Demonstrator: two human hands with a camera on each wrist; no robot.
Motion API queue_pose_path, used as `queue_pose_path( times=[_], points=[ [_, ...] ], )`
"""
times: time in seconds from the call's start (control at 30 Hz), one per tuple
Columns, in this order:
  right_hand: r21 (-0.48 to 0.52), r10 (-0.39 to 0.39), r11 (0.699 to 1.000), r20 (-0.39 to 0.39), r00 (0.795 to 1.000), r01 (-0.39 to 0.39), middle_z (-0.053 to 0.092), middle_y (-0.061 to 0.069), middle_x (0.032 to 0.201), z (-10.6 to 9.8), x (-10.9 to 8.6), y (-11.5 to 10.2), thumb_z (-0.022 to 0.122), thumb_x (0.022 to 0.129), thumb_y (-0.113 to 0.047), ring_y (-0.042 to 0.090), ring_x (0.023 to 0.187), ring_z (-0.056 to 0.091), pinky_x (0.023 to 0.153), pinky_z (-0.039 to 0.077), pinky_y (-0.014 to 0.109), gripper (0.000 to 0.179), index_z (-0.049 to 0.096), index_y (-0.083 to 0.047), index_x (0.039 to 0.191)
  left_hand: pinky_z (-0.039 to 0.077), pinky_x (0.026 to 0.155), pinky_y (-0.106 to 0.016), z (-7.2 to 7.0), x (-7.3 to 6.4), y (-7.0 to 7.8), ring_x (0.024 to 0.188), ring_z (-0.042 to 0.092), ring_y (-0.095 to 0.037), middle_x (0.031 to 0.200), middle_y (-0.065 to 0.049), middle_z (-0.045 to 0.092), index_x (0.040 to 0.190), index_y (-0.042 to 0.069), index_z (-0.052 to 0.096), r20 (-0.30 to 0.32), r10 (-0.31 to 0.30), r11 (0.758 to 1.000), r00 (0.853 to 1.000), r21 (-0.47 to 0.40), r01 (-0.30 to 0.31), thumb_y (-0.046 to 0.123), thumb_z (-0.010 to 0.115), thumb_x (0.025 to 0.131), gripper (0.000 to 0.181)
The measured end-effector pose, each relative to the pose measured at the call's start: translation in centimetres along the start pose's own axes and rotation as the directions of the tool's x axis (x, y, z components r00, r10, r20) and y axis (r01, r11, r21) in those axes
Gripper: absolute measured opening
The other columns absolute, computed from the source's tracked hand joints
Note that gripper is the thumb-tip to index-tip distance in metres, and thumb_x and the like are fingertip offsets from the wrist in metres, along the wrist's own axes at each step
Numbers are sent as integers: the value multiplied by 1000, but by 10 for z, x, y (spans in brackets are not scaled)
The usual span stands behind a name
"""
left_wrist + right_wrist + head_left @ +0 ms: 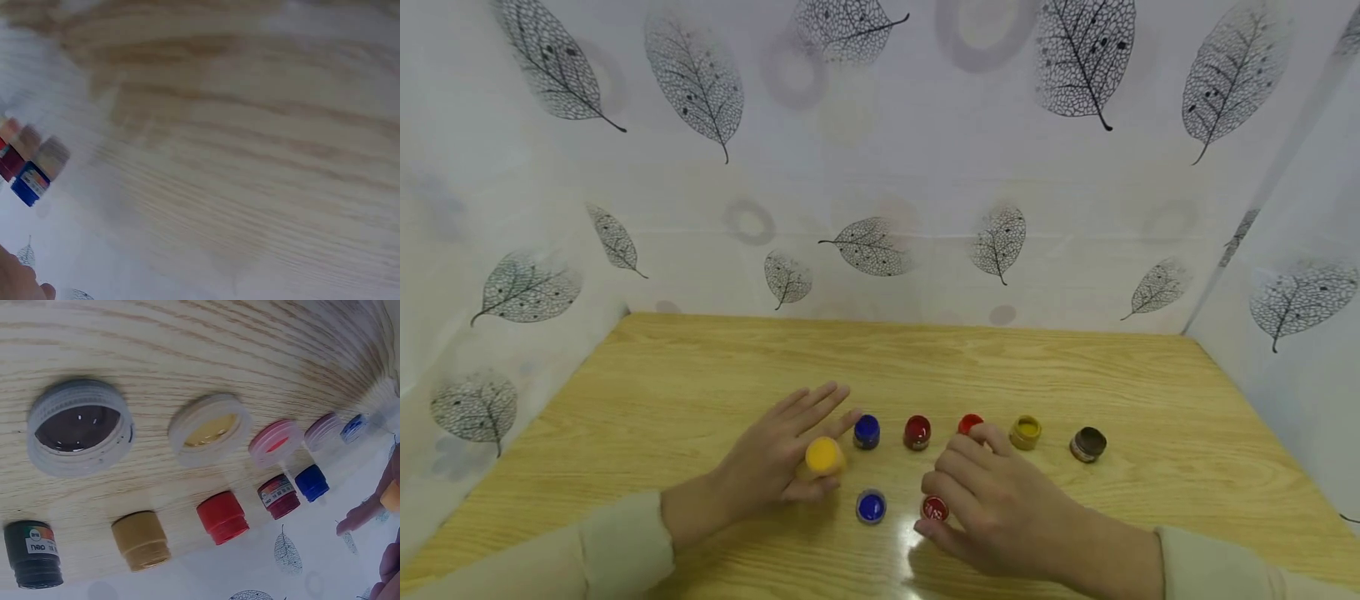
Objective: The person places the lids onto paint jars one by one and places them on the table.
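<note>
In the head view my left hand (767,458) holds a small yellow paint jar (823,456) beside the thumb, the other fingers stretched out. The jar looks blurred. My right hand (1007,504) is over the front row of lids with loosely bent fingers. A dark red lid (935,508) shows between its thumb and forefinger, and I see nothing held there. Its fingers partly cover a red jar (970,423). Left of it lies a blue lid (871,507). The right wrist view shows a dark lid (47,453), a yellow lid (178,447) and a pinkish red lid (259,453).
Open jars stand in a row behind the lids: blue (866,432), dark red (917,432), ochre (1026,432) and a dark one (1087,444) at the right. A wooden table (700,358) carries everything. Leaf-patterned cloth (887,183) hangs behind it and at the sides.
</note>
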State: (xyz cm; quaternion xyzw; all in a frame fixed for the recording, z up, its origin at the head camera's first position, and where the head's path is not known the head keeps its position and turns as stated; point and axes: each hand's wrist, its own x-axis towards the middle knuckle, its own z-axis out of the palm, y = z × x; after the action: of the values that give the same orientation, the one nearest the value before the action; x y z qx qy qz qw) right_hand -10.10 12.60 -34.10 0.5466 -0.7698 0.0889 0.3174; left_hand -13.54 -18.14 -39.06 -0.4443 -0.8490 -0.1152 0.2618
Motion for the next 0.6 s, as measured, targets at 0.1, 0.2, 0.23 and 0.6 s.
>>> queue_pose_path(
  times=[0.1, 0.2, 0.23, 0.6],
  points=[
    [-4, 11, 1000, 15, 1000, -11, 58, -7, 84, 1, -3, 1, 43, 104, -41, 12, 82, 53, 83, 41, 35, 37, 64, -16, 87, 43, 107, -58, 3, -4, -9, 137, 49, -37, 149, -20, 50, 147, 10, 50, 28, -35, 999, 999, 17, 34, 57, 48, 99, 67],
    [-17, 11, 1000, 12, 1000, -11, 58, -7, 84, 3, -3, 3, 43, 104, -40, 12, 81, 53, 82, 41, 34, 37, 65, -16, 87, 41, 109, -60, 5, -8, -18, 138, 46, -39, 150, -22, 47, 148, 11, 49, 71, -87, 996, 994, 27, 85, 62, 33, 102, 71],
    [-18, 11, 1000, 11, 1000, -11, 58, -7, 84, 3, -3, 4, 43, 104, -40, 12, 81, 53, 82, 41, 34, 36, 65, -16, 87, 40, 109, -61, 5, -9, -20, 139, 45, -39, 151, -23, 45, 148, 12, 49, 91, -108, 994, 990, 27, 106, 63, 32, 101, 71],
    [-34, 19, 999, 40, 999, -18, 57, -8, 83, 11, -3, 6, 41, 104, -40, 12, 79, 51, 84, 38, 36, 36, 64, -17, 88, 22, 119, -63, 8, -17, -43, 151, 23, -39, 164, -20, 22, 156, 22, 34, 339, -321, 944, 884, 45, 325, 53, 55, 97, 70]
  ],
)
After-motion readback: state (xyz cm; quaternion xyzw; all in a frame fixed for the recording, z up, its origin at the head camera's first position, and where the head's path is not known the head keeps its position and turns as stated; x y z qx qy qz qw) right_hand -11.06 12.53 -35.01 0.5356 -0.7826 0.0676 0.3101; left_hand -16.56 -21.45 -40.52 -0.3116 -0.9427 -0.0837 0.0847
